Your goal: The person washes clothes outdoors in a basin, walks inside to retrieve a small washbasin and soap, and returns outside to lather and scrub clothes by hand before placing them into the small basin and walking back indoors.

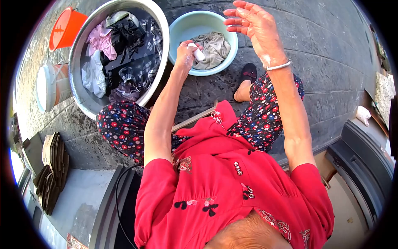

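My left hand is closed around a white bar of soap. It is over the near left rim of a light blue basin. A wet, crumpled beige-grey cloth lies in that basin, just right of the soap. My right hand is raised to the right of the basin, its fingers apart and pointing left, with nothing in it. White suds show on the right wrist, above a silver bracelet.
Left of the basin stands a large metal tub with dark, pink and white laundry in water. An orange bucket and a white bucket are beyond it. Flattened cardboard lies at lower left. Dark paving surrounds my feet.
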A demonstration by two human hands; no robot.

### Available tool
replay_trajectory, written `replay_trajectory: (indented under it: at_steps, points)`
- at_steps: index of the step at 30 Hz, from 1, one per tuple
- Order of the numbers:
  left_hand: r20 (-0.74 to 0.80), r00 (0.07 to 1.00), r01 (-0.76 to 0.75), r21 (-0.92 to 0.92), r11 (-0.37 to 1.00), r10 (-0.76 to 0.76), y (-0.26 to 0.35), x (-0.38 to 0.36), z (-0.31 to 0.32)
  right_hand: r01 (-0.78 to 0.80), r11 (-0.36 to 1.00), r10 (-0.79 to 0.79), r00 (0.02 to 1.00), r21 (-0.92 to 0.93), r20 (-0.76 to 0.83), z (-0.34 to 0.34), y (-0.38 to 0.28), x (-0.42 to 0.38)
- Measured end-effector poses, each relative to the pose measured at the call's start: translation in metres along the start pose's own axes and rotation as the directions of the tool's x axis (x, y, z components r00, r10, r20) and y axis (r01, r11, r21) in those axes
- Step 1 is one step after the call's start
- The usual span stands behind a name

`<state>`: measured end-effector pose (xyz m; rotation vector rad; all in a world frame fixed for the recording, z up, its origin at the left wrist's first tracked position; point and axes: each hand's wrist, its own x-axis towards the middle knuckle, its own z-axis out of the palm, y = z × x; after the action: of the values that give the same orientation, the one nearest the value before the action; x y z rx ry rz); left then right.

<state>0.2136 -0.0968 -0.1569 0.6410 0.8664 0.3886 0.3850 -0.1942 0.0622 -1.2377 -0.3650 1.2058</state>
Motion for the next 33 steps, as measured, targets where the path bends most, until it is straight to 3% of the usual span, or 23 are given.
replay_trajectory:
  at_steps: [1,2,4,6,8,12,14,17,20,22,24,25,26,27,28,29,30,32,33]
  points:
    - [0.066,0.995,-0.099,0.520,0.848,0.076,-0.018,0.021,-0.002,0.068,0.997,-0.070,0.995,-0.021,-0.070,-0.001,0.001,-0.001]
    - [0.167,0.966,-0.255,0.735,0.628,0.197,-0.045,0.043,-0.012,0.132,0.990,-0.137,0.982,-0.044,-0.131,0.000,0.002,-0.002]
    - [0.159,0.920,-0.210,0.972,0.107,0.359,-0.061,0.043,-0.004,0.103,0.975,-0.073,0.985,0.197,-0.157,-0.006,-0.002,0.004]
    - [-0.002,0.986,-0.018,0.993,0.117,0.165,-0.076,0.053,0.001,0.119,0.968,-0.065,0.969,0.221,-0.238,0.002,-0.009,0.009]
    - [-0.008,0.999,0.004,0.997,0.080,0.052,-0.093,0.058,0.005,0.133,0.969,-0.062,0.946,0.207,-0.318,0.007,-0.009,0.007]
    - [-0.030,0.999,0.032,0.998,-0.048,0.034,-0.106,0.069,0.009,0.035,0.991,0.016,0.928,0.129,-0.372,0.013,-0.009,0.011]
    - [0.041,0.993,-0.017,0.976,-0.215,0.108,-0.113,0.074,0.003,-0.024,0.991,0.075,0.917,0.133,-0.391,0.019,-0.004,0.024]
    - [0.098,0.992,-0.074,0.963,-0.260,0.080,-0.104,0.081,0.004,-0.147,0.963,0.211,0.931,0.224,-0.298,0.029,0.007,0.040]
    - [0.008,0.998,0.001,0.990,-0.139,0.067,-0.108,0.062,0.011,-0.200,0.955,0.266,0.906,0.220,-0.330,0.033,0.019,0.056]
    - [-0.055,0.998,0.054,0.987,-0.150,-0.005,-0.119,0.051,-0.001,-0.227,0.945,0.296,0.900,0.237,-0.320,0.029,0.030,0.063]
    - [0.047,0.890,0.021,0.989,0.144,-0.453,-0.114,0.061,-0.024,-0.251,0.932,0.326,0.893,0.260,-0.309,0.020,0.041,0.072]
    - [0.246,0.696,0.277,0.775,0.568,-0.675,-0.107,0.083,-0.043,-0.237,0.873,0.365,0.897,0.425,-0.248,0.012,0.045,0.077]
    - [0.243,0.693,0.284,0.773,0.567,-0.678,-0.079,0.068,-0.033,-0.224,0.787,0.392,0.901,0.575,-0.185,0.003,0.047,0.079]
    - [0.184,0.793,0.500,0.348,0.793,-0.580,-0.029,0.044,-0.013,-0.233,0.781,0.402,0.898,0.579,-0.181,-0.004,0.053,0.080]
    - [0.051,0.856,0.514,-0.179,0.839,-0.514,0.013,0.024,0.002,-0.238,0.781,0.401,0.900,0.578,-0.170,-0.011,0.061,0.081]
    - [0.056,0.885,0.441,-0.424,0.791,-0.463,0.034,0.010,0.007,-0.243,0.782,0.396,0.905,0.574,-0.156,-0.016,0.066,0.076]
    - [0.037,0.890,0.424,-0.429,0.798,-0.454,0.051,-0.003,0.011,-0.258,0.775,0.402,0.906,0.576,-0.135,-0.020,0.073,0.066]
    - [0.008,0.947,0.281,-0.508,0.814,-0.322,0.084,-0.023,0.009,-0.398,0.727,0.602,0.761,0.560,-0.241,-0.020,0.092,0.054]
    - [-0.040,0.957,0.228,-0.509,0.830,-0.288,0.096,-0.031,0.002,-0.426,0.719,0.630,0.734,0.550,-0.255,-0.010,0.092,0.049]
